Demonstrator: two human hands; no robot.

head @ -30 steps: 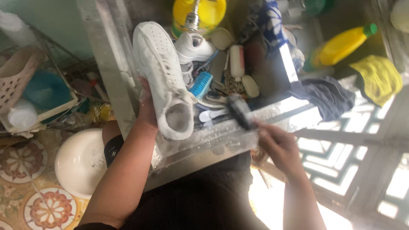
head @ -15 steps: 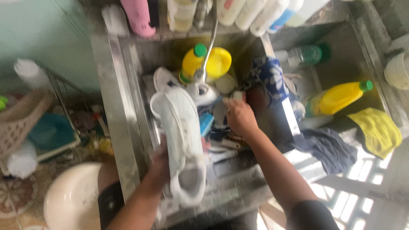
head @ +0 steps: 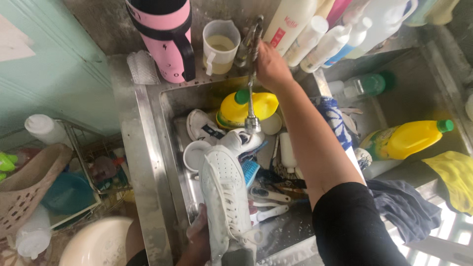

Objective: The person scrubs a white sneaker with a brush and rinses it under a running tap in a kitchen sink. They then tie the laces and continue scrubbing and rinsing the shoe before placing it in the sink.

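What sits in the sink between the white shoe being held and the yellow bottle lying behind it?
In the head view, the faucet's spray head hangs between the white shoe and the yellow bottle, just over the shoe's toe.

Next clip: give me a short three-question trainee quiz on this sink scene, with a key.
1. True or false: the left hand holds a white sneaker over the steel sink.
2. Where is the right hand? A) on the yellow cloth B) up at the tap C) in the pink basket
3. Fill in: under the tap's hose lies a yellow bottle with a ____ cap.

Key: 1 true; 2 B; 3 green
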